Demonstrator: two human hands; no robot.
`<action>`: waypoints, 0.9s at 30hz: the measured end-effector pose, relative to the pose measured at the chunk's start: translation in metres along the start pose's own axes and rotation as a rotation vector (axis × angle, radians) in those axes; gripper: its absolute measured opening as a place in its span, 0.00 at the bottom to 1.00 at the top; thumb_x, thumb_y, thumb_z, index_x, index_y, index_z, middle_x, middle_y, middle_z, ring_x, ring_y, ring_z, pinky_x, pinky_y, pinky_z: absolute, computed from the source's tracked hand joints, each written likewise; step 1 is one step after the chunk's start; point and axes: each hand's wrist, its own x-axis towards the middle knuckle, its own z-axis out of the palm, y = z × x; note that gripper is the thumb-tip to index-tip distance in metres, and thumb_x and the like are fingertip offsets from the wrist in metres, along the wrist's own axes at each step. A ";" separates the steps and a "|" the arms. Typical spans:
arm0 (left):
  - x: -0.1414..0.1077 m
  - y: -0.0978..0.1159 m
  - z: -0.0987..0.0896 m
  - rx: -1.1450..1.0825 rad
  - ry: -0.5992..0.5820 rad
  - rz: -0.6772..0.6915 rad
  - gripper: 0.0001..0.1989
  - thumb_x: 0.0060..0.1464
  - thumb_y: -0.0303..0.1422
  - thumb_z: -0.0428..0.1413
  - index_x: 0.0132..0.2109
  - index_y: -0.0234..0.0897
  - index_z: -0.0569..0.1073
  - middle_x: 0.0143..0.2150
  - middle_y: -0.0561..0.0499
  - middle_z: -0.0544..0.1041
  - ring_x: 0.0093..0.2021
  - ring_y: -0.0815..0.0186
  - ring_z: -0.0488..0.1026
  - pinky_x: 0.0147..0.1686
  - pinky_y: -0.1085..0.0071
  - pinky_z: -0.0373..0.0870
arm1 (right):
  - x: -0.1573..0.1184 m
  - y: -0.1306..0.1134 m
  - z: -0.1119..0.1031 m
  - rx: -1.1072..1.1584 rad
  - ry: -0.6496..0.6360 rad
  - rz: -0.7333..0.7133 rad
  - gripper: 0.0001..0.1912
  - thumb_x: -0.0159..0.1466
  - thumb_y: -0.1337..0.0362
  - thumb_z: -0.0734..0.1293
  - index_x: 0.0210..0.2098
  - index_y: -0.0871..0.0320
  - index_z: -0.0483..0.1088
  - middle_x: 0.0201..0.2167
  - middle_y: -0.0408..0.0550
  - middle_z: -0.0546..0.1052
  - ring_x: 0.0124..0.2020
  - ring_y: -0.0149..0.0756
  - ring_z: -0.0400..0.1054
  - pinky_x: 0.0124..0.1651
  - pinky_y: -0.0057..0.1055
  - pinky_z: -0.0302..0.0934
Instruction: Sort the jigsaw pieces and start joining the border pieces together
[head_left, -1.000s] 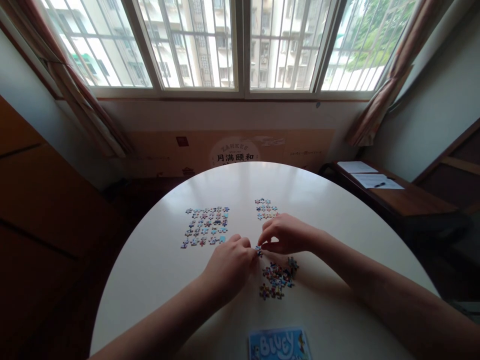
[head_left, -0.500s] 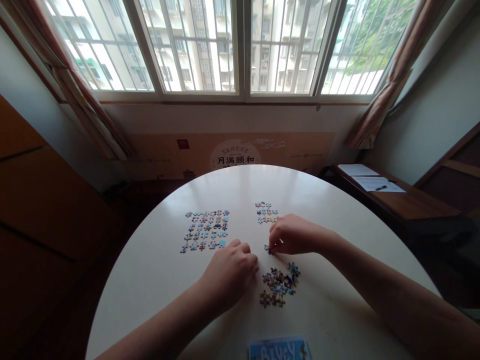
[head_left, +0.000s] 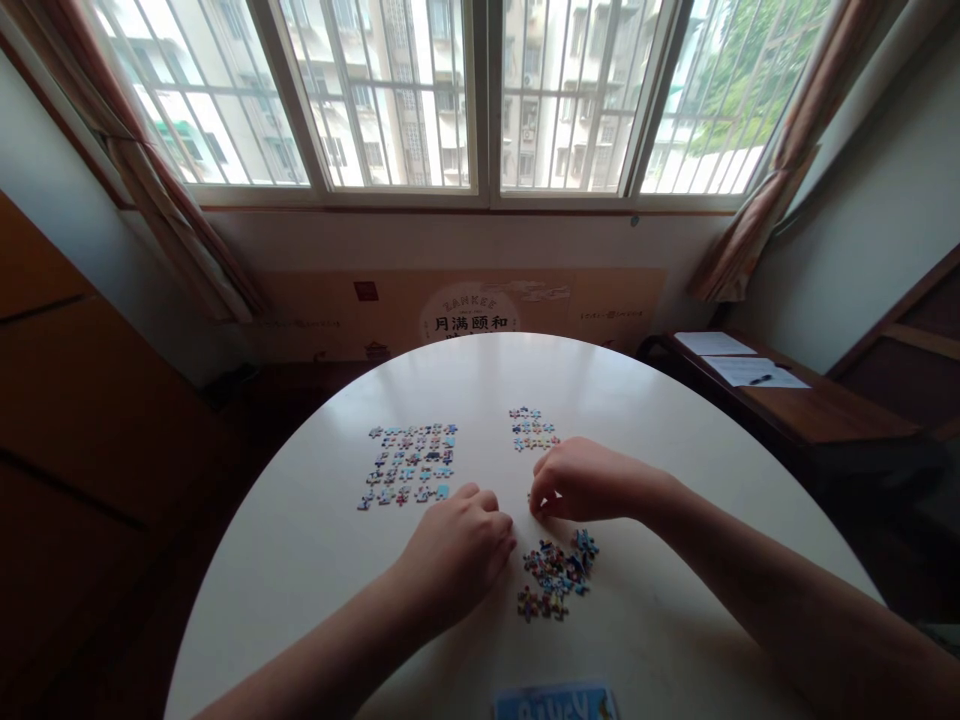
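The right hand (head_left: 589, 480) has drawn off from the left hand (head_left: 459, 545), so only its bent fingers are at the small puzzle piece (head_left: 529, 498); thumb and fingertips are nearly together, hiding most of it, and I cannot tell if they grip it; the left hand rests half curled on the white desk (head_left: 300, 600), its grasp hidden; the loose pile (head_left: 559, 567) lies nearer the person, the small group (head_left: 531, 428) just beyond the right hand, which crowds its near edge; the larger rows (head_left: 412, 457) lie left; a blue box (head_left: 555, 703) sits at the near edge of the view.
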 end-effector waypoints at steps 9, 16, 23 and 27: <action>0.000 -0.001 0.002 0.002 0.011 0.017 0.12 0.63 0.31 0.51 0.35 0.37 0.78 0.37 0.46 0.77 0.40 0.57 0.71 0.38 0.61 0.72 | -0.012 0.032 -0.008 0.095 -0.120 0.242 0.12 0.53 0.70 0.68 0.32 0.52 0.83 0.29 0.45 0.83 0.32 0.38 0.73 0.35 0.31 0.57; 0.000 0.000 -0.001 -0.004 0.006 0.033 0.13 0.64 0.31 0.51 0.34 0.36 0.78 0.37 0.45 0.77 0.40 0.58 0.71 0.38 0.62 0.72 | -0.033 0.072 -0.025 0.220 -0.190 0.368 0.13 0.54 0.66 0.69 0.37 0.54 0.83 0.32 0.44 0.83 0.31 0.36 0.75 0.32 0.27 0.62; 0.000 0.001 -0.002 -0.001 -0.009 0.031 0.13 0.63 0.31 0.51 0.33 0.36 0.78 0.37 0.45 0.77 0.40 0.58 0.71 0.39 0.62 0.72 | -0.033 0.078 -0.024 0.267 -0.193 0.372 0.15 0.54 0.65 0.70 0.41 0.52 0.82 0.34 0.44 0.82 0.33 0.36 0.75 0.34 0.27 0.62; 0.000 0.000 -0.001 -0.004 -0.007 0.031 0.13 0.64 0.31 0.50 0.34 0.37 0.78 0.37 0.45 0.77 0.40 0.58 0.71 0.39 0.62 0.72 | -0.026 0.077 -0.015 0.271 -0.192 0.357 0.13 0.54 0.65 0.70 0.38 0.52 0.83 0.34 0.43 0.83 0.33 0.37 0.75 0.35 0.27 0.62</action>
